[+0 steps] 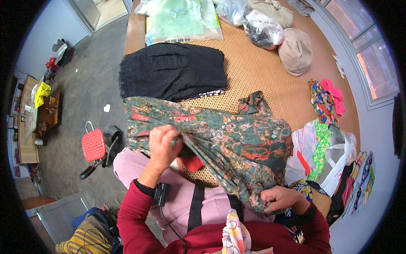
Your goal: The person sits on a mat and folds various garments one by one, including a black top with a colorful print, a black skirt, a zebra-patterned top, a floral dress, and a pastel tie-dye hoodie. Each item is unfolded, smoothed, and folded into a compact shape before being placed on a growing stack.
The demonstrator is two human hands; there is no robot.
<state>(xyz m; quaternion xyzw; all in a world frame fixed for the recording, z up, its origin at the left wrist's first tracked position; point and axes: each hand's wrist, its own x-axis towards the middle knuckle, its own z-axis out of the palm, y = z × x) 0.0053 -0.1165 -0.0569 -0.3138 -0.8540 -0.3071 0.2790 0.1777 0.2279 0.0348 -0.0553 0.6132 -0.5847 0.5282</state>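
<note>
A dark green floral garment (219,125) lies spread across the woven mat, partly over my lap. My left hand (163,147) pinches a gathered fold near its middle. At the lower right corner of the cloth, my right hand (282,198) grips a bunched edge. Taut creases run diagonally between both hands. Beyond the garment lies a folded black cloth (174,70) with a frayed left edge, and a patterned fabric (206,94) peeks from beneath it. Something red (192,163) shows under the lifted fold, mostly hidden.
Plastic packages (180,22) and tied bags (263,30) sit on the woven mat (253,68). A white bag (336,165), colourful clothes (323,101) and a row of folded garments (355,181) are at right. A red-seated stool-like object (93,145) stands on the floor at left.
</note>
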